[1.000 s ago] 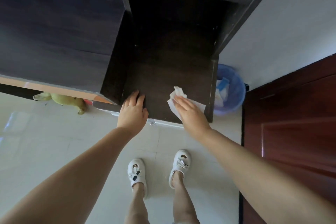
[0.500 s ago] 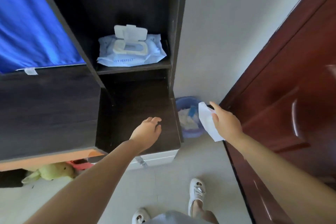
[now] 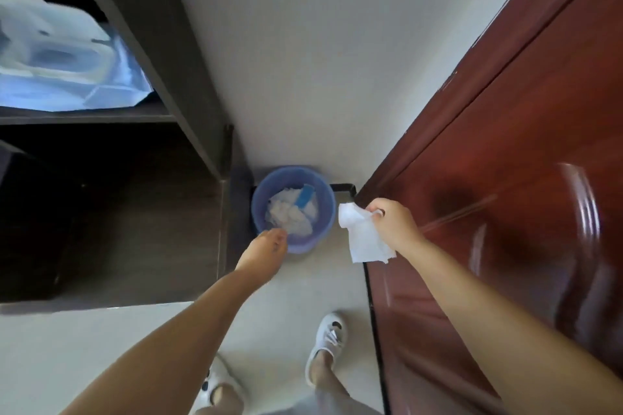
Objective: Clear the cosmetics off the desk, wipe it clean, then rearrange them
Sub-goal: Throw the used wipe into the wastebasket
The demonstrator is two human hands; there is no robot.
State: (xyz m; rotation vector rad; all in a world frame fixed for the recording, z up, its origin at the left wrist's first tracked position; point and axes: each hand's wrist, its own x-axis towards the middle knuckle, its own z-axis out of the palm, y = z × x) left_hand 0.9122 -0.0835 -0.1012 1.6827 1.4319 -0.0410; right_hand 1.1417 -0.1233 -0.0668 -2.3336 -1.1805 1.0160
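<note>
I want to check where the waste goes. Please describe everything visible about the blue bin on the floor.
The blue bin is a small round container, apparently plastic, standing upright on the pale floor in the corner between the dark desk and the red-brown door. It is open on top and holds crumpled white tissues and a blue strip. The left hand overlaps its near rim; contact is unclear.

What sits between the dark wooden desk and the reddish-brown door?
In the head view, a round blue plastic bin holding crumpled white tissues stands on the floor between the dark desk and reddish-brown door, against the white wall.
</note>
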